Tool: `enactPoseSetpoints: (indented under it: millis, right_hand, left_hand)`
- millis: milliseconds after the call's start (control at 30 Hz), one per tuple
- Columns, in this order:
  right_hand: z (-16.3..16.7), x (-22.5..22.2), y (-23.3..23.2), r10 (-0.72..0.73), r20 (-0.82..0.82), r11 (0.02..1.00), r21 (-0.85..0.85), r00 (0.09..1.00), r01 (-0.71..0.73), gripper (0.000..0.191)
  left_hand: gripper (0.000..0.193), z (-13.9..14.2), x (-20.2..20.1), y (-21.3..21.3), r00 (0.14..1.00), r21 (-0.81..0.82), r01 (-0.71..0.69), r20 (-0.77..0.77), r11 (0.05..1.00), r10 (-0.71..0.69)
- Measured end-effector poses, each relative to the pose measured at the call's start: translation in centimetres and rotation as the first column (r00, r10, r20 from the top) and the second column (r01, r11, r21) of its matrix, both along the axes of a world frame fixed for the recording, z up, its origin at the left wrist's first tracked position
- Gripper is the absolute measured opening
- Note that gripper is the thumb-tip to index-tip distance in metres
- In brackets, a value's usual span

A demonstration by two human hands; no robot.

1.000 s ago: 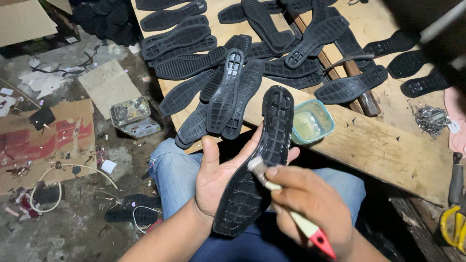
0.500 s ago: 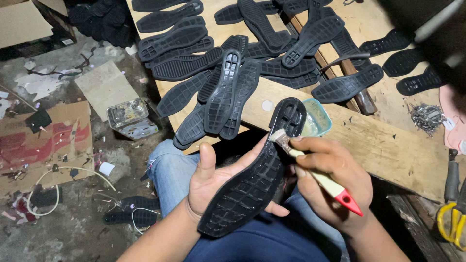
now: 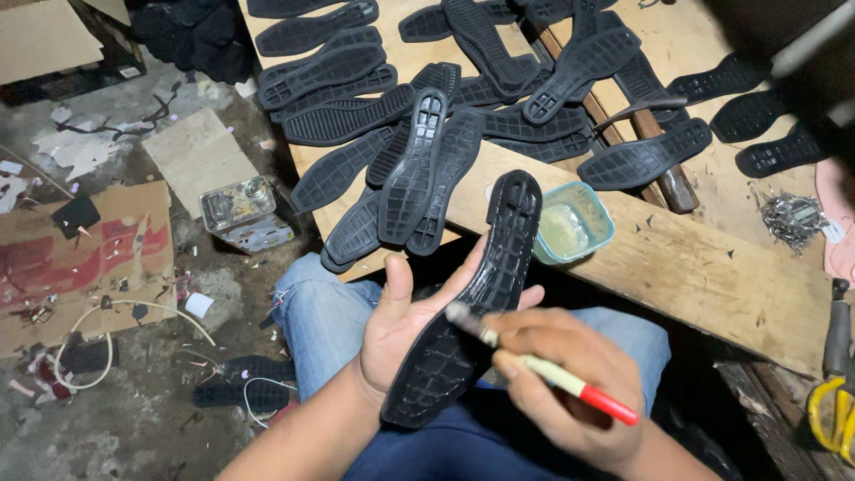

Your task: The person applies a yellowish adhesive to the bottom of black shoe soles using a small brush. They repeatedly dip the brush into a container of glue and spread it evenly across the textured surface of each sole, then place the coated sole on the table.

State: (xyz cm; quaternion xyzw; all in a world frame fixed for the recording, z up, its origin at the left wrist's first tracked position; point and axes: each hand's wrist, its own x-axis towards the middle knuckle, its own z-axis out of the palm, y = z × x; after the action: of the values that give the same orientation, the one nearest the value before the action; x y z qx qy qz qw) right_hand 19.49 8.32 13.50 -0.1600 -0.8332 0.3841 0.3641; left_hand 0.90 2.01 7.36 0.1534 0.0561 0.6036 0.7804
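My left hand (image 3: 405, 322) cradles a black rubber shoe sole (image 3: 472, 298) from beneath, its grid-patterned inner face up and its toe pointing toward the table. My right hand (image 3: 570, 379) grips a small brush (image 3: 534, 363) with a cream handle and a red end. The brush tip rests on the middle of the sole. A small teal tub of pale glue (image 3: 570, 224) sits on the wooden table edge just beyond the sole.
Many black soles (image 3: 419, 134) lie piled on the wooden table (image 3: 695, 267). A heap of small nails (image 3: 788, 218) and yellow-handled tools (image 3: 833, 410) lie at the right. On the littered floor at the left are cardboard (image 3: 85, 258), a metal tin (image 3: 236, 209) and cords.
The brush has moved from the sole's toe end, near the glue tub, back down to the sole's middle. The sole has shifted slightly in my left hand.
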Motion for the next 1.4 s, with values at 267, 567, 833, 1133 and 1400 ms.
enactPoseSetpoints:
  millis: [267, 567, 833, 1133, 1400]
  right_hand:
    - [-1.9, -0.6, 1.5, -0.208, -0.029, 0.976, 0.066, 0.978, 0.209, 0.020]
    - [-2.0, -1.1, -1.9, 0.347, 0.026, 0.938, -0.004, 0.938, -0.347, 0.020]
    - [-3.5, 0.3, -1.0, 0.236, 0.088, 0.959, -0.180, 0.968, -0.218, 0.023]
    - [-1.0, -1.7, 1.8, -0.092, 0.018, 0.991, 0.099, 0.996, 0.090, 0.017]
    - [0.2, -1.9, 0.5, 0.189, 0.046, 0.963, 0.187, 0.981, -0.195, 0.019]
  left_hand:
    - [0.104, -0.5, 0.3, 2.1, 0.994, 0.014, -0.011, 0.106, 1.000, 0.010]
    - [0.100, -0.9, -0.3, 5.1, 0.946, -0.004, -0.217, 0.246, 0.976, 0.212]
    - [0.097, -1.4, -1.0, 5.5, 0.903, 0.001, -0.204, 0.387, 0.979, 0.188]
    - [0.098, -0.8, 0.0, 3.7, 0.973, 0.050, -0.168, 0.171, 0.984, 0.158]
    - [0.092, -1.0, -0.6, 2.9, 0.858, 0.052, -0.102, 0.510, 0.993, 0.061]
